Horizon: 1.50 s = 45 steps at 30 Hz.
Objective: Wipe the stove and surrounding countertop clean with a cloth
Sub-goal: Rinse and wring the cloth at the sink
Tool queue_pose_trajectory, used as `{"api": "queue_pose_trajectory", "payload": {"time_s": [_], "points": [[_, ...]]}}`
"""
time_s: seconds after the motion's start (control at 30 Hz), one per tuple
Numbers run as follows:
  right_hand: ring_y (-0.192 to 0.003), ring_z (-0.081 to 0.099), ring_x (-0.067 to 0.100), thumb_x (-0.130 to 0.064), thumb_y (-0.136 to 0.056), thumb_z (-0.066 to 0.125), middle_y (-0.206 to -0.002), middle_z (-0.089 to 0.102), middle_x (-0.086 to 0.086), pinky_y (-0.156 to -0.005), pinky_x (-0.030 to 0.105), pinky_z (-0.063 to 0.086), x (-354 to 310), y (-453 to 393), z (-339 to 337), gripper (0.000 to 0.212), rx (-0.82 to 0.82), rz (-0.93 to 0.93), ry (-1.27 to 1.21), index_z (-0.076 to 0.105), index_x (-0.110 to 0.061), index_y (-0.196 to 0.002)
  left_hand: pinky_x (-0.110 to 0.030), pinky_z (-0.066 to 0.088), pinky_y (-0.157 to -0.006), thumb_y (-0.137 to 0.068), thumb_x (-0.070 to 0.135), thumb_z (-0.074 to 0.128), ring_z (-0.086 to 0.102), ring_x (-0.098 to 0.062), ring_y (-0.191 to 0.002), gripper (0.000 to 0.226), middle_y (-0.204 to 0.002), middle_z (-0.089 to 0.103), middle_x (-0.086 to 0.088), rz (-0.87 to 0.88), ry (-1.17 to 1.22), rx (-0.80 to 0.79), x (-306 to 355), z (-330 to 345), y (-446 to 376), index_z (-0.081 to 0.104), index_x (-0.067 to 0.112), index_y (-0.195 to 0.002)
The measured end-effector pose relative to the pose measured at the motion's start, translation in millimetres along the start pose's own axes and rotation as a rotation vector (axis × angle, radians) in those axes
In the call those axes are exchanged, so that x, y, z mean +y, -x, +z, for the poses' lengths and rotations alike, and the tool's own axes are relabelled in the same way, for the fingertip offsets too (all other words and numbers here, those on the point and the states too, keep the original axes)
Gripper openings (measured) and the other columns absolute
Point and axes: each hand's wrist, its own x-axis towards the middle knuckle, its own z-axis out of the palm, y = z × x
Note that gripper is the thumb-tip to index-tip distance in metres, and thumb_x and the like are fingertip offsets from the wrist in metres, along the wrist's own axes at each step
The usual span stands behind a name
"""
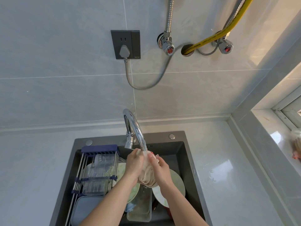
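Water runs from the chrome faucet (pixel 135 128) onto a beige cloth (pixel 147 175) bunched between both hands over the dark sink (pixel 177 141). The left hand (pixel 134 165) wraps its fingers round the left side of the bundle, and the right hand (pixel 160 167) clasps the right side, thumb pressed into the upper folds; both are closed on the fabric just under the spout. Below them the basin holds a green-rimmed plate (pixel 177 181), a clear rectangular container (pixel 140 207) and, to the left, a metal drying rack (pixel 96 170) carrying clear containers. Judging by the stream soaking it, the cloth will be heavy with water, limp and slippery, so it likely wants gathering into a tight wad and squeezing from both ends before it is of any use on a surface. No stove shows in view; the pale countertop (pixel 228 168) lies to the right of the sink, so the wiping itself appears not yet begun.
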Motion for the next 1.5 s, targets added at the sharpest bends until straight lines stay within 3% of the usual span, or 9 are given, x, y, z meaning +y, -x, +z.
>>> {"api": "queue_pose_trajectory", "payload": {"time_s": [0.1,0.23,0.47,0.73,0.9,1.0,1.13,1.3,1.5], "points": [[-0.080,0.072,0.012,-0.059,-0.091,0.063,-0.083,0.074,-0.002,-0.075,0.034,0.059,-1.7,-2.5,12.3,0.035,0.122,-0.108,0.140,0.069,-0.025,-0.089,-0.038,0.054,-0.065,-0.098,0.022,0.053,0.068,-0.028,-0.072,0.025,-0.079,0.073,-0.013,0.012,-0.005,0.137,-1.7,2.5,-4.6,0.069,0.009,-0.085],[-0.077,0.069,0.013,-0.058,-0.092,0.063,-0.080,0.072,-0.005,-0.071,0.034,0.056,-4.5,-6.2,18.5,0.034,0.204,-0.122,0.277,0.070,-0.025,-0.098,-0.031,0.043,-0.058,-0.099,0.032,0.058,0.059,-0.023,-0.060,0.038,-0.066,0.068,-0.011,-0.012,0.041,0.200,1.2,4.2,-7.6,0.065,0.006,-0.073],[-0.053,0.047,0.008,-0.071,-0.087,0.059,-0.057,0.051,-0.010,-0.053,0.026,0.037,-12.5,-9.2,17.3,0.049,0.187,-0.297,0.560,0.052,-0.025,-0.072,-0.043,0.056,-0.072,-0.100,0.037,0.058,0.072,-0.035,-0.079,0.040,-0.072,0.073,-0.010,-0.012,0.059,0.216,-9.9,0.2,-13.9,0.069,0.006,-0.078],[-0.077,0.056,0.005,-0.072,-0.087,0.059,-0.088,0.062,-0.014,-0.064,0.025,0.040,-15.9,-6.7,12.9,0.041,0.259,-0.449,0.845,0.061,-0.031,-0.090,-0.054,0.064,-0.073,-0.066,0.101,0.045,0.078,-0.030,-0.081,0.095,-0.094,0.077,-0.011,-0.269,0.137,0.065,-31.3,-5.6,-1.9,0.056,0.020,-0.115],[-0.078,0.061,0.003,-0.063,-0.084,0.072,-0.087,0.060,-0.016,-0.066,0.023,0.050,-4.7,2.6,13.6,0.028,0.228,-0.477,0.654,0.063,-0.037,-0.085,-0.060,0.059,-0.088,-0.070,0.090,0.063,0.076,-0.037,-0.096,0.088,-0.106,0.078,-0.016,-0.494,0.460,-0.139,-29.8,0.0,8.2,0.070,0.018,-0.119],[-0.101,0.064,0.001,-0.060,-0.085,0.070,-0.108,0.062,-0.021,-0.088,0.031,0.057,2.5,14.2,4.5,0.045,0.087,-0.495,0.484,0.069,-0.038,-0.124,-0.059,0.057,-0.093,-0.066,0.079,0.072,0.076,-0.037,-0.099,0.084,-0.109,0.076,-0.018,-0.370,0.481,-0.120,-29.9,0.5,-3.2,0.070,0.016,-0.121],[-0.117,0.063,0.002,-0.064,-0.092,0.062,-0.136,0.057,-0.019,-0.093,0.023,0.053,-12.9,23.9,-7.2,0.071,-0.030,-0.164,0.013,0.033,-0.043,-0.155,-0.045,0.060,-0.079,-0.064,0.062,0.065,0.075,-0.038,-0.096,0.074,-0.107,0.075,-0.022,-0.268,0.442,-0.064,-17.5,0.3,-5.9,0.071,0.009,-0.115],[-0.104,0.075,0.031,-0.058,-0.093,0.063,-0.111,0.077,0.015,-0.101,0.049,0.055,-16.7,9.1,-13.4,0.055,-0.104,0.279,-0.243,0.076,-0.010,-0.118,-0.044,0.056,-0.086,-0.091,0.039,0.055,0.071,-0.037,-0.093,0.044,-0.103,0.074,-0.024,-0.286,0.566,-0.209,-4.8,-2.7,7.2,0.071,0.001,-0.107],[-0.093,0.077,0.031,-0.056,-0.079,0.078,-0.098,0.079,0.014,-0.092,0.050,0.061,3.7,-0.2,-3.4,0.055,-0.041,0.238,-0.150,0.076,-0.012,-0.112,-0.046,0.057,-0.092,-0.100,0.049,0.059,0.072,-0.023,-0.103,0.033,-0.114,0.073,-0.007,-0.133,0.186,-0.137,-24.0,-3.1,-3.7,0.060,0.023,-0.119]]}}
